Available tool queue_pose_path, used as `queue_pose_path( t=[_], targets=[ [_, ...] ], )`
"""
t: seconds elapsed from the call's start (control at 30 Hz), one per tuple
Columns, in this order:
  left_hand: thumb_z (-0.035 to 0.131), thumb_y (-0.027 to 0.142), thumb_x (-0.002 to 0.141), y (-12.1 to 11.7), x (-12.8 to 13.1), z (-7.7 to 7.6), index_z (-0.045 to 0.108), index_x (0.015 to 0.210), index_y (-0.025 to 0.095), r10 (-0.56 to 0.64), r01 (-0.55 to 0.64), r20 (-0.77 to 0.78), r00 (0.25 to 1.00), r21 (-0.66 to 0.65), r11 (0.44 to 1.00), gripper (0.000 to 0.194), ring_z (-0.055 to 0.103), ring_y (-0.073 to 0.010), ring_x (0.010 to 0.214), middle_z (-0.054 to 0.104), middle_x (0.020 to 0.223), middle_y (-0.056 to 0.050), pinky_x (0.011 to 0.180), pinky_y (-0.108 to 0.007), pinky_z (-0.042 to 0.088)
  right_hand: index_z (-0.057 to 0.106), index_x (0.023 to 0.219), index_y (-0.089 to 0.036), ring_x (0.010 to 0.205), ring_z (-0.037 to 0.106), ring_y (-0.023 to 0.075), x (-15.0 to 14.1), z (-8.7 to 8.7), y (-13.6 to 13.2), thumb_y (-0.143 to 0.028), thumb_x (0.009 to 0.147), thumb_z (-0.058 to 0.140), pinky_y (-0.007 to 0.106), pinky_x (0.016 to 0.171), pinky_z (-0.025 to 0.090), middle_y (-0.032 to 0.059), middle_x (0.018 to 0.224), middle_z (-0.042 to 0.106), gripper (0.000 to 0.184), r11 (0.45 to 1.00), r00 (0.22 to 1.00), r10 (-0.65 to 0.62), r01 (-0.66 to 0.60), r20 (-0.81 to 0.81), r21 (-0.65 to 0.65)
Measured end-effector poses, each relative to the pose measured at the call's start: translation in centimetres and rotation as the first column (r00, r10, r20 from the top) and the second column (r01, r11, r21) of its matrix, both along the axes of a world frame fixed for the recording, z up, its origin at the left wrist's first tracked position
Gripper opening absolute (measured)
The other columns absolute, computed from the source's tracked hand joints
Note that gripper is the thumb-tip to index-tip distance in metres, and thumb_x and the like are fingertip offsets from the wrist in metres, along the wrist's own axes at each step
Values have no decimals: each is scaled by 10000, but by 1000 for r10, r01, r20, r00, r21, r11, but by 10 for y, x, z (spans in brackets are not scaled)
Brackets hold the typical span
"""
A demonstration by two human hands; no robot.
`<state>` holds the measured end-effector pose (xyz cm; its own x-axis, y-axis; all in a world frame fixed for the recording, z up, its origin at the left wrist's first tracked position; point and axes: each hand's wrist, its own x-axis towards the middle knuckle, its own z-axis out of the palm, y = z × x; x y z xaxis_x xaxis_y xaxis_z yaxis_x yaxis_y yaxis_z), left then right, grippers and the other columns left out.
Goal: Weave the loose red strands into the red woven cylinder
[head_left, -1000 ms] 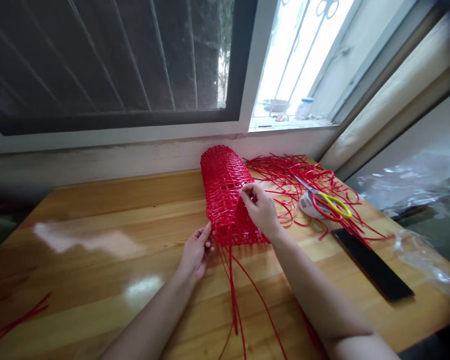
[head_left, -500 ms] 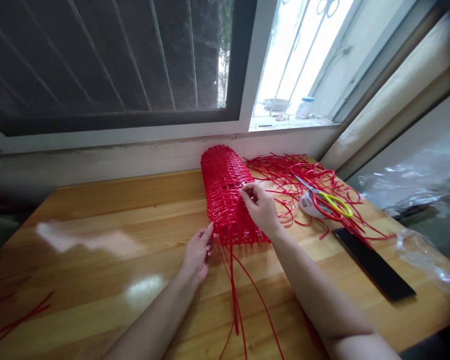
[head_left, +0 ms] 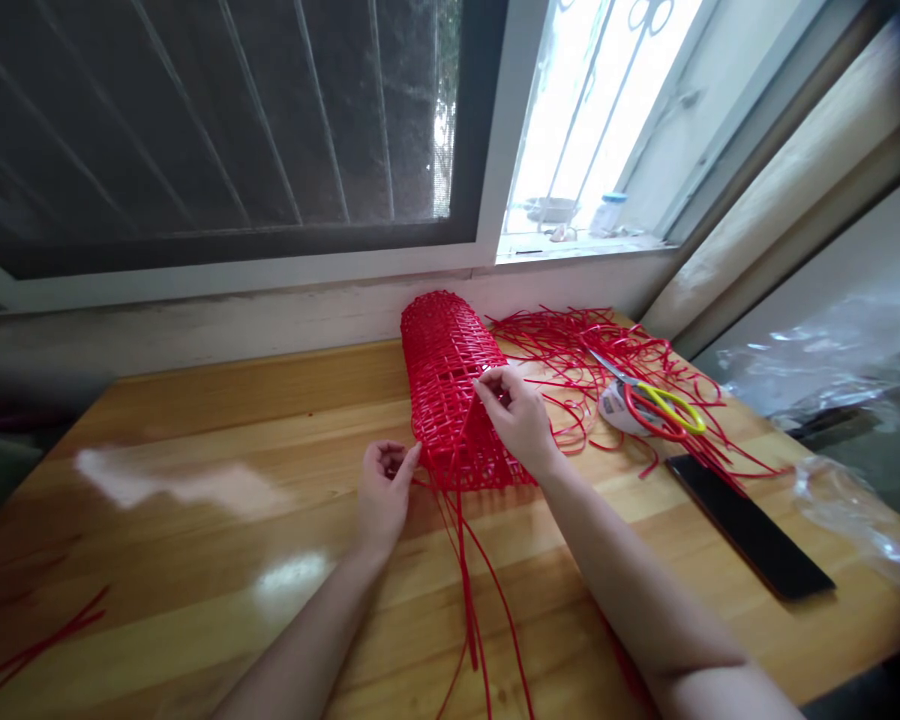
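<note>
A long woven basket [head_left: 450,345] of shiny red plastic strips lies on its side on the wooden table, its near end facing me. My right hand [head_left: 517,415] is over the basket's right side, thumb and forefinger pinched on a red strip [head_left: 466,420] that runs down to the weave. At the basket's near left corner is my left hand [head_left: 386,490], fingers curled and thumb tip at the edge, closed on a thin red strip that shows only in part. Several loose strip ends [head_left: 466,600] trail from the near rim toward me.
To the right, a heap of red strips [head_left: 562,330] spreads over the table. Scissors [head_left: 667,408] with red and yellow handles rest on a white roll [head_left: 619,410]. A black phone-like slab [head_left: 750,525] and clear plastic [head_left: 847,510] lie nearby. The window wall [head_left: 270,320] bounds the back.
My left hand has shifted slightly left and up, turning so its curled fingers show above the thumb. My right hand has moved only a little left, still pinching the strip.
</note>
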<state>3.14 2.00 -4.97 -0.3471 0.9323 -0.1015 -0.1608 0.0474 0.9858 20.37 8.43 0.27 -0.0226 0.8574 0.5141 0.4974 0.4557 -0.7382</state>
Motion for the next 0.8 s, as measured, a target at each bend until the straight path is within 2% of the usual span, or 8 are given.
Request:
queue_pose_path(
  t=[0.1,0.2,0.43,0.57,0.67,0.73,0.8],
  targets=[
    [724,358,653,-1,-3,0,537,779,191,30,-24,-99,995,63,998,280,534,-118,656,561,695,26,631,-211,408,569,845,-209,684,576,147,-1,2,-1,-291,837,492,261,652,449,11,780,626,113,1000,1000,9,-9,9,1],
    [680,375,700,-3,-4,-1,549,793,193,20,-6,-150,988,91,996,242,524,-121,645,559,695,24,619,-214,400,576,853,-210,706,584,150,-1,3,-2,-300,838,495,262,662,453,15,803,636,122,1000,1000,11,-11,25,0],
    [642,413,731,-1,-4,-6,547,738,181,-25,40,-165,986,83,996,250,457,-94,546,522,622,39,530,-195,351,560,907,-214,748,590,160,-1,3,-2,-280,836,500,283,690,466,25,838,631,114,1000,999,16,-16,35,3],
    [636,460,718,5,-2,-8,524,730,180,-13,21,-115,993,64,998,302,423,-83,490,492,581,56,490,-192,330,532,969,-217,752,571,168,-7,15,-16,-279,819,525,297,699,466,27,819,595,163,996,995,-15,6,97,91],
    [635,480,709,13,-2,-9,511,760,184,-12,16,-79,997,54,998,325,410,-78,451,473,543,70,465,-190,320,539,953,-227,832,556,195,-9,28,-26,-281,828,524,341,785,452,44,859,597,136,987,982,-8,-23,190,161],
    [638,474,709,19,-2,-9,508,795,188,-9,13,-68,998,59,998,325,419,-82,444,470,527,76,462,-189,323,553,961,-227,922,534,229,-3,31,-26,-324,829,535,392,863,418,67,931,601,165,985,966,-61,19,249,170],
    [637,457,716,24,-1,-9,512,804,187,5,1,-70,998,75,997,310,451,-91,471,489,539,66,485,-194,347,560,1015,-216,1017,500,268,11,25,-17,-415,801,567,450,927,370,99,1020,588,292,983,952,-156,123,262,135]
  ],
)
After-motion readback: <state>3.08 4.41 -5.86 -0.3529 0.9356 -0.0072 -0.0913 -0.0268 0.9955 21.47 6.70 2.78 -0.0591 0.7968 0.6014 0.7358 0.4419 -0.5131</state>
